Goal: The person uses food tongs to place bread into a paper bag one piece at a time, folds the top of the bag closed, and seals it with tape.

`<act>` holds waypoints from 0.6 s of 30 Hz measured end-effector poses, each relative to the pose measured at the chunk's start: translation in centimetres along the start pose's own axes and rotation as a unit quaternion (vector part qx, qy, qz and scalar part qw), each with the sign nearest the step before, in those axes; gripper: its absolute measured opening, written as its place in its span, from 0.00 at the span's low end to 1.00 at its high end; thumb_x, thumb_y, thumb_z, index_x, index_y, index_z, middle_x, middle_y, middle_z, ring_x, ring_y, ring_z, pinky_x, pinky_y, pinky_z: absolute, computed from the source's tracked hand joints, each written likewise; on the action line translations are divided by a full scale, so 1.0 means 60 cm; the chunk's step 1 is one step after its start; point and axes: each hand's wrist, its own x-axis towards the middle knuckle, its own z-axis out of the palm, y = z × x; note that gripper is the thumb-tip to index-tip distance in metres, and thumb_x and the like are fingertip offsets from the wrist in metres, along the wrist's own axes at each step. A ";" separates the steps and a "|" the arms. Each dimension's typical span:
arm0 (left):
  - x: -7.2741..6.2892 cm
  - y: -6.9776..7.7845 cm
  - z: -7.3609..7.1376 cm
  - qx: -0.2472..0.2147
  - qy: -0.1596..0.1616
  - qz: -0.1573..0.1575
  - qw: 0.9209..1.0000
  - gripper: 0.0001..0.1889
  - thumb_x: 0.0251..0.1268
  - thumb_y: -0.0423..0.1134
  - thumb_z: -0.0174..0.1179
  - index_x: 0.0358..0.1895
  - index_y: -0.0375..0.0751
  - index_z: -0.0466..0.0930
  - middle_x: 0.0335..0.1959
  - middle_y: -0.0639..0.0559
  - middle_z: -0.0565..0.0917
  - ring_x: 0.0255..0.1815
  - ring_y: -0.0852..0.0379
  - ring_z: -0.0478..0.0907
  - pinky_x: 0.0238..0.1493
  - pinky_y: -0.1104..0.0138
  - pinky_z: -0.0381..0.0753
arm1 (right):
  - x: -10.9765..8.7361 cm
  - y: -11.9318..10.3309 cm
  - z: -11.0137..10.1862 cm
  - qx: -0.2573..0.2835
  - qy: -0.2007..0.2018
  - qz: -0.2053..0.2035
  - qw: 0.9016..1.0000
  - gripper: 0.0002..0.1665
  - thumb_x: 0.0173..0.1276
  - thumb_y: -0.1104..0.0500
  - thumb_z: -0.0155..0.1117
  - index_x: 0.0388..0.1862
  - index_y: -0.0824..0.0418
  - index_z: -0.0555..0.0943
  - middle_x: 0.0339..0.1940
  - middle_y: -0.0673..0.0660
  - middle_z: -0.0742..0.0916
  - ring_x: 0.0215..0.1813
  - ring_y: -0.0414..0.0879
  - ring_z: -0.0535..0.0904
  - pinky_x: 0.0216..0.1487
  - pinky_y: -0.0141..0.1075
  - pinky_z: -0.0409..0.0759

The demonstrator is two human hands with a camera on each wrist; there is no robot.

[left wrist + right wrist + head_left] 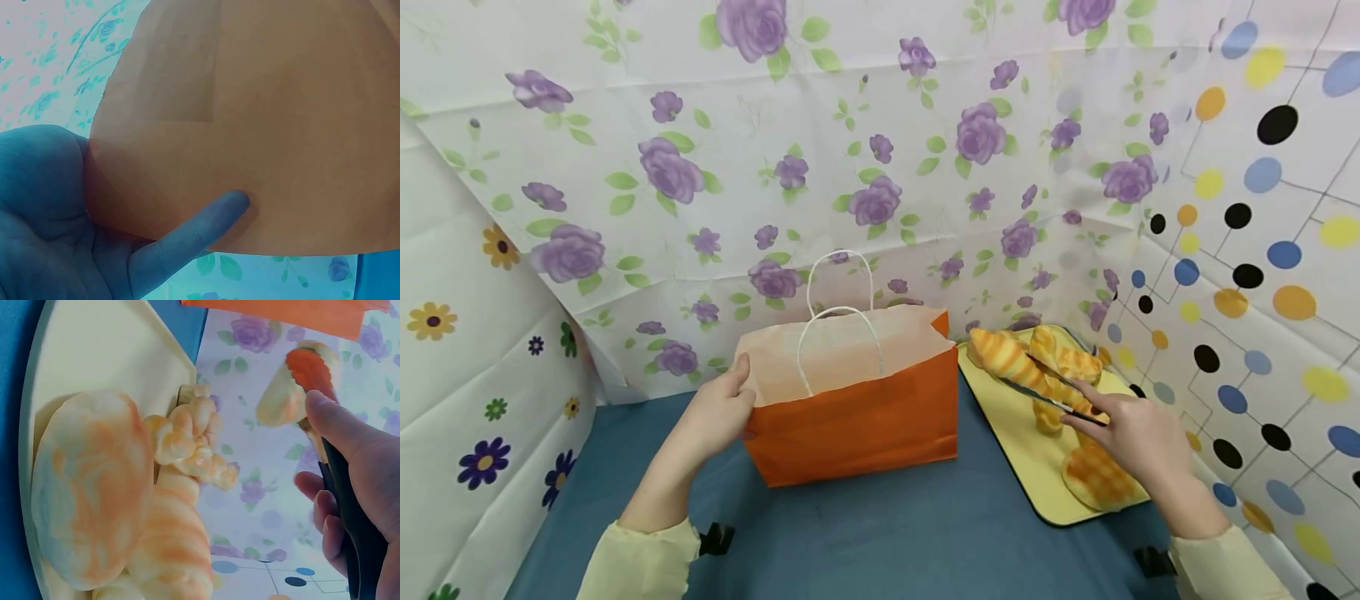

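Note:
My left hand (pixel 718 408) grips the left edge of an orange paper bag (pixel 865 433), which stands upright with its mouth open and white handles raised. One finger lies against the bag's side in the left wrist view. My right hand (pixel 1138 433) holds dark-handled tongs (pixel 356 519) over a yellow tray (pixel 1018 458). Between the tong tips is a striped bread roll (pixel 1000 354), which looks raised off the tray in the right wrist view. Below the tongs lie a braided bread (pixel 187 444), another striped roll (pixel 169 537) and an oval browned bread (pixel 1097 477).
The bag and tray stand close together on a blue tabletop (pixel 880 533), the tray to the right. Behind them hangs a flowered sheet (pixel 850 150). A dotted sheet (pixel 1262 250) closes the right side, another flowered sheet (pixel 460 367) the left.

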 end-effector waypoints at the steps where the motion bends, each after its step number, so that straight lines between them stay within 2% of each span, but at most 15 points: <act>1: 0.000 0.000 0.001 0.000 0.000 0.001 1.000 0.36 0.83 0.40 0.37 0.87 0.33 0.38 0.85 0.27 0.53 0.34 0.50 0.88 0.59 0.42 0.83 | -0.001 0.000 -0.001 0.004 0.012 -0.001 1.000 0.40 0.62 0.39 0.81 0.72 0.50 0.85 0.16 0.43 0.78 0.12 0.36 0.52 0.13 0.33 0.53; 2: 0.001 0.000 0.002 -0.001 0.000 0.001 1.000 0.36 0.84 0.40 0.37 0.87 0.33 0.38 0.85 0.27 0.53 0.34 0.50 0.88 0.58 0.43 0.84 | -0.002 0.000 -0.002 0.007 0.026 -0.004 1.000 0.40 0.63 0.37 0.79 0.72 0.49 0.85 0.19 0.46 0.82 0.12 0.36 0.51 0.13 0.33 0.53; 3: 0.000 0.000 0.003 -0.001 0.000 0.002 1.000 0.36 0.84 0.40 0.37 0.87 0.33 0.39 0.85 0.27 0.48 0.34 0.50 0.88 0.56 0.43 0.85 | -0.002 0.000 -0.002 0.011 0.041 -0.005 0.999 0.40 0.65 0.34 0.76 0.71 0.49 0.85 0.22 0.49 0.86 0.11 0.35 0.50 0.12 0.33 0.53; 4: 0.001 0.000 0.003 0.000 0.002 0.004 1.000 0.36 0.84 0.41 0.38 0.87 0.33 0.39 0.84 0.26 0.52 0.34 0.50 0.88 0.56 0.43 0.85 | 0.001 0.001 -0.004 0.016 0.054 -0.004 0.998 0.40 0.66 0.31 0.74 0.71 0.49 0.85 0.25 0.51 0.88 0.11 0.35 0.50 0.12 0.33 0.53; 5: 0.002 0.000 0.003 0.001 0.004 0.006 1.000 0.36 0.84 0.41 0.38 0.87 0.33 0.39 0.80 0.25 0.62 0.34 0.50 0.88 0.55 0.44 0.85 | 0.003 0.000 -0.006 0.020 0.063 -0.002 0.998 0.41 0.67 0.29 0.71 0.72 0.49 0.85 0.25 0.52 0.89 0.11 0.35 0.50 0.12 0.33 0.53; 7: 0.001 0.000 0.003 0.008 0.005 0.009 1.000 0.37 0.84 0.42 0.39 0.87 0.32 0.39 0.65 0.25 0.80 0.33 0.50 0.87 0.56 0.44 0.84 | 0.008 -0.002 -0.009 0.029 0.078 0.007 0.997 0.41 0.67 0.29 0.71 0.73 0.48 0.84 0.20 0.51 0.85 0.11 0.35 0.53 0.12 0.33 0.53; 8: 0.000 0.000 0.004 0.013 0.007 0.011 1.000 0.37 0.84 0.42 0.40 0.86 0.32 0.39 0.57 0.26 0.83 0.31 0.49 0.86 0.56 0.44 0.83 | 0.011 -0.004 -0.010 0.034 0.084 0.012 0.996 0.42 0.66 0.30 0.73 0.73 0.48 0.84 0.18 0.51 0.84 0.11 0.35 0.57 0.12 0.33 0.54; 10: -0.003 -0.002 0.005 0.028 0.010 0.018 0.999 0.38 0.84 0.44 0.42 0.86 0.30 0.41 0.57 0.27 0.83 0.37 0.47 0.86 0.58 0.44 0.80 | 0.016 -0.010 -0.013 0.043 0.098 0.019 0.994 0.43 0.62 0.34 0.79 0.73 0.48 0.84 0.15 0.48 0.79 0.12 0.36 0.63 0.12 0.33 0.55; 11: -0.004 -0.002 0.005 0.030 0.009 0.018 0.999 0.38 0.83 0.44 0.43 0.86 0.30 0.41 0.60 0.27 0.82 0.38 0.44 0.86 0.59 0.43 0.79 | 0.019 -0.013 -0.014 0.048 0.107 0.020 0.993 0.43 0.61 0.35 0.80 0.73 0.49 0.84 0.14 0.48 0.78 0.13 0.37 0.67 0.12 0.33 0.56; 12: -0.005 -0.002 0.006 0.033 0.010 0.020 0.999 0.39 0.83 0.45 0.45 0.86 0.29 0.41 0.69 0.25 0.76 0.45 0.41 0.86 0.61 0.42 0.78 | 0.023 -0.016 -0.015 0.054 0.117 0.019 0.991 0.42 0.61 0.35 0.80 0.72 0.49 0.84 0.14 0.49 0.80 0.14 0.38 0.70 0.13 0.33 0.57; 14: -0.005 -0.001 0.008 0.034 0.007 0.022 0.999 0.41 0.83 0.47 0.48 0.86 0.29 0.41 0.83 0.26 0.57 0.58 0.36 0.82 0.64 0.41 0.77 | 0.031 -0.022 -0.017 0.066 0.140 0.013 0.988 0.41 0.65 0.31 0.76 0.70 0.51 0.86 0.16 0.52 0.84 0.15 0.39 0.72 0.13 0.33 0.59; 15: -0.004 0.000 0.009 0.032 0.004 0.022 0.999 0.42 0.83 0.47 0.49 0.86 0.29 0.40 0.85 0.27 0.49 0.62 0.36 0.81 0.65 0.40 0.76 | 0.034 -0.025 -0.019 0.071 0.149 0.010 0.986 0.41 0.67 0.29 0.72 0.69 0.52 0.86 0.16 0.52 0.83 0.15 0.39 0.72 0.13 0.33 0.60; 18: -0.006 0.003 0.007 0.033 0.001 0.017 0.999 0.44 0.82 0.48 0.51 0.86 0.28 0.39 0.86 0.29 0.46 0.69 0.34 0.76 0.69 0.39 0.73 | 0.050 -0.039 -0.017 0.099 0.174 0.005 0.980 0.44 0.69 0.23 0.62 0.67 0.53 0.88 0.15 0.51 0.83 0.14 0.38 0.68 0.14 0.32 0.60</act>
